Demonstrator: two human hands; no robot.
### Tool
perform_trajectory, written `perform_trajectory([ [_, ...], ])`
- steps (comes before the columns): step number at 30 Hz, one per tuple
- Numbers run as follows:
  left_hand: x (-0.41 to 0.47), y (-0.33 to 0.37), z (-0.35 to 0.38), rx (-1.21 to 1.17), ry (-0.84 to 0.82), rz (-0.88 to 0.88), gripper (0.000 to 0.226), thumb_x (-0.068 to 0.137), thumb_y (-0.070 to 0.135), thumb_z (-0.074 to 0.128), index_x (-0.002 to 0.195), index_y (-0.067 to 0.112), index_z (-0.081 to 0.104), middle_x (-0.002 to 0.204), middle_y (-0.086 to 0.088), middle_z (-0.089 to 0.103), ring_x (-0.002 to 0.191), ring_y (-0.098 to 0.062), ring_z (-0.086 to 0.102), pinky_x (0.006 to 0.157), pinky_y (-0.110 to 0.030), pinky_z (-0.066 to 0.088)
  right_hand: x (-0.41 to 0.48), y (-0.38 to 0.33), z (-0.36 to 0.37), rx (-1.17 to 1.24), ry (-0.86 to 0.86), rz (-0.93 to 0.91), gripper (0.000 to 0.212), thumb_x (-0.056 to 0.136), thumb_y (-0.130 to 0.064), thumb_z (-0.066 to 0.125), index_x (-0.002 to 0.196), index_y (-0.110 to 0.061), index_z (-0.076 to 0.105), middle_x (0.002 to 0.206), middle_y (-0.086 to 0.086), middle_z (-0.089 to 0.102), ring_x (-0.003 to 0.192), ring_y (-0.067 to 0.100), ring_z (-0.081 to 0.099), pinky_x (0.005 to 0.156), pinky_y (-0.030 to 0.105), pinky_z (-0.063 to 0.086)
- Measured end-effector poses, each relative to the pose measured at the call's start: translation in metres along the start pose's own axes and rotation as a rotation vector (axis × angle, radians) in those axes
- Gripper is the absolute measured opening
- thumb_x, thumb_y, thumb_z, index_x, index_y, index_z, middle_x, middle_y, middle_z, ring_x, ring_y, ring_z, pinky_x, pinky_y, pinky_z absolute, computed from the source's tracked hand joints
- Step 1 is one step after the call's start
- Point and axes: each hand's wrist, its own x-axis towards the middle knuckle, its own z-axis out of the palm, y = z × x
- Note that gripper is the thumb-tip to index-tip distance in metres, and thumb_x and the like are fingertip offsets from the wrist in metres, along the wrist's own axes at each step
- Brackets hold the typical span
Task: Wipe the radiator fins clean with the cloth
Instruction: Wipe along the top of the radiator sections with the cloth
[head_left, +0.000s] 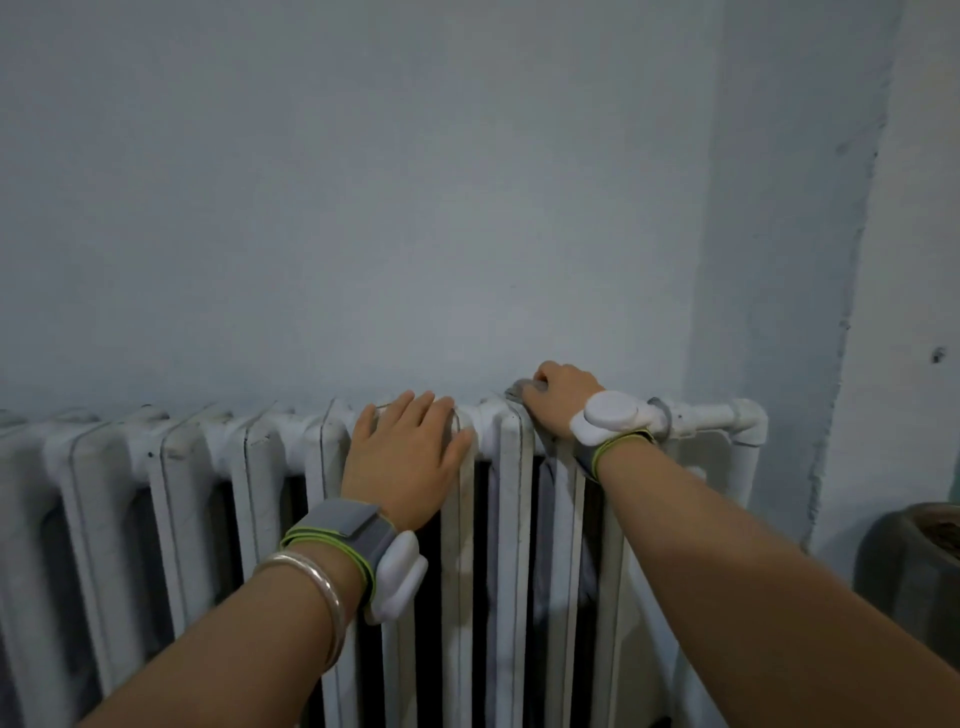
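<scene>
While the left hand lies flat, fingers straight, on one white cast-iron radiator, the right hand grips one grey cloth atop it.

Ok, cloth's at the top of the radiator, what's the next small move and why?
Probably pull the right hand down the fin it sits on: it grips the grey cloth at the fin's top, while the left hand rests flat on the radiator, bracing.
</scene>
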Motion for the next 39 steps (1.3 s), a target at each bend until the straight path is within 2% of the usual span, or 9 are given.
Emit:
perform_trajectory([
  [5, -0.002, -0.004, 0.009, 0.024, 0.024, 0.025, 0.058, 0.094, 0.057, 0.013, 0.144, 0.032, 0.027, 0.15, 0.011, 0.035, 0.139, -0.017, 0.027, 0.115, -0.041, 0.02, -0.009, 0.006, 0.006, 0.051, 0.077, -0.019, 0.034, 0.096, -0.028, 0.04, 0.092, -0.007, 0.066, 0.1, 0.014, 0.065, 0.094, 0.033, 0.059, 0.08, 0.037, 0.049],
  [9, -0.005, -0.004, 0.007, 0.028, 0.058, 0.046, 0.075, 0.082, 0.061, -0.002, 0.142, 0.031, 0.032, 0.146, 0.012, 0.04, 0.136, -0.017, 0.033, 0.113, -0.04, 0.024, -0.021, 0.014, 0.027, 0.071, 0.366, -0.113, 0.034, 0.093, -0.026, 0.043, 0.081, -0.005, 0.067, 0.088, 0.017, 0.063, 0.084, 0.037, 0.056, 0.069, 0.038, 0.043],
  [11, -0.005, -0.003, 0.006, 0.016, 0.05, 0.045, 0.065, 0.09, 0.06, 0.007, 0.142, 0.03, 0.033, 0.146, 0.011, 0.041, 0.135, -0.017, 0.033, 0.113, -0.041, 0.023, -0.03, 0.02, 0.038, 0.098, 0.524, -0.191, 0.037, 0.087, -0.028, 0.039, 0.076, -0.006, 0.067, 0.079, 0.016, 0.063, 0.073, 0.036, 0.056, 0.065, 0.039, 0.044],
  [14, -0.004, -0.002, 0.003, 0.004, 0.012, 0.035, 0.051, 0.097, 0.051, 0.024, 0.143, 0.029, 0.03, 0.147, 0.009, 0.039, 0.137, -0.018, 0.029, 0.114, -0.042, 0.021, -0.044, 0.027, 0.045, 0.119, 0.629, -0.241, 0.036, 0.087, -0.029, 0.042, 0.092, -0.007, 0.069, 0.092, 0.015, 0.066, 0.077, 0.035, 0.057, 0.073, 0.04, 0.049],
  [18, -0.004, -0.002, 0.002, -0.001, 0.009, 0.034, 0.05, 0.098, 0.05, 0.025, 0.142, 0.029, 0.03, 0.146, 0.008, 0.041, 0.137, -0.019, 0.029, 0.114, -0.043, 0.021, -0.06, 0.029, 0.049, 0.23, 0.679, -0.256, 0.027, 0.09, -0.023, 0.055, 0.107, -0.006, 0.067, 0.111, 0.014, 0.063, 0.096, 0.033, 0.056, 0.089, 0.038, 0.046],
  [23, -0.004, 0.001, 0.003, 0.002, 0.007, 0.018, 0.048, 0.098, 0.049, 0.026, 0.141, 0.028, 0.03, 0.145, 0.008, 0.041, 0.137, -0.019, 0.028, 0.113, -0.044, 0.022, -0.078, 0.035, 0.057, 0.362, 0.683, -0.24, 0.033, 0.089, -0.017, 0.062, 0.12, -0.007, 0.062, 0.126, 0.013, 0.056, 0.117, 0.03, 0.05, 0.103, 0.042, 0.041],
  [27, -0.005, 0.002, 0.004, 0.0, 0.004, -0.002, 0.048, 0.098, 0.049, 0.025, 0.142, 0.028, 0.03, 0.145, 0.007, 0.042, 0.138, -0.019, 0.027, 0.113, -0.045, 0.022, -0.093, 0.04, 0.062, 0.366, 0.635, -0.184, 0.032, 0.089, -0.014, 0.064, 0.121, -0.01, 0.06, 0.136, 0.009, 0.051, 0.132, 0.026, 0.041, 0.102, 0.034, 0.039],
  [33, -0.006, 0.005, 0.001, 0.006, -0.001, -0.013, 0.049, 0.099, 0.048, 0.024, 0.143, 0.028, 0.026, 0.147, 0.008, 0.037, 0.139, -0.018, 0.025, 0.114, -0.045, 0.019, -0.113, 0.049, 0.08, 0.347, 0.551, -0.13, 0.025, 0.087, -0.017, 0.067, 0.11, -0.016, 0.059, 0.127, 0.003, 0.049, 0.114, 0.018, 0.051, 0.086, 0.024, 0.044],
  [39, -0.007, 0.006, 0.001, 0.012, -0.021, -0.017, 0.049, 0.099, 0.047, 0.023, 0.144, 0.028, 0.025, 0.148, 0.008, 0.036, 0.139, -0.019, 0.024, 0.114, -0.046, 0.02, -0.133, 0.066, 0.107, 0.331, 0.385, -0.108, 0.015, 0.087, -0.019, 0.065, 0.097, -0.017, 0.055, 0.108, -0.004, 0.044, 0.094, 0.015, 0.053, 0.072, 0.029, 0.052],
])
